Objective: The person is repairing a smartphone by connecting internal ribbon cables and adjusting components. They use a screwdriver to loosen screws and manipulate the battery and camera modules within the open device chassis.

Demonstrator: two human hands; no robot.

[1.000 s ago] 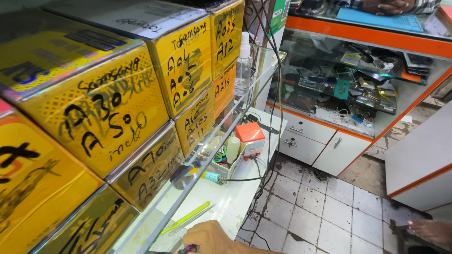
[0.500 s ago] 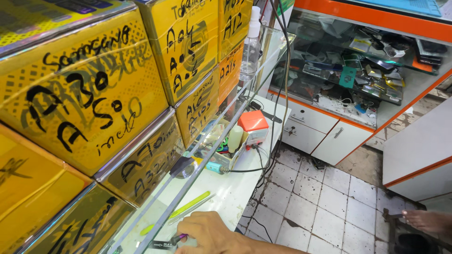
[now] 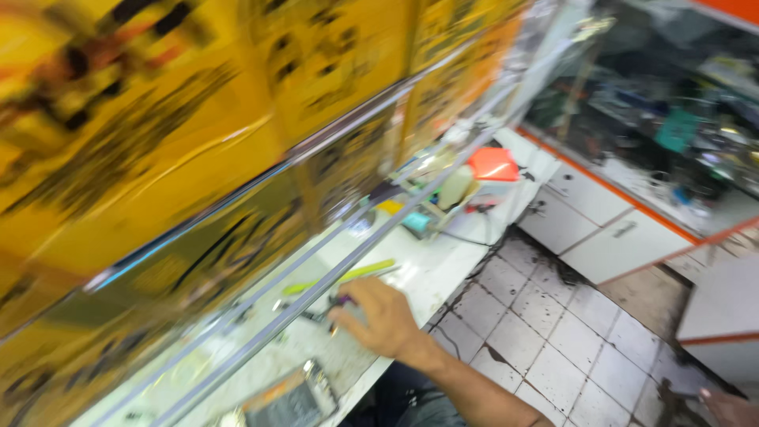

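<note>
The picture is blurred by motion. My left hand rests on the white counter, its fingers curled round a small tool with a dark purple end. A yellow-green strip lies just beyond the fingers. A flat dark device with an orange edge lies nearer to me on the counter. At the bottom right corner only a sliver of my right hand shows, too little to read its fingers.
Yellow boxes with black handwriting fill metal-edged shelves on the left, overhanging the counter. An orange-lidded box and a teal item stand farther along. A glass display case, white drawers and a stained tiled floor lie to the right.
My view has swung left and down, blurring everything. My left hand has come further up into view on the counter, still at the small tool.
</note>
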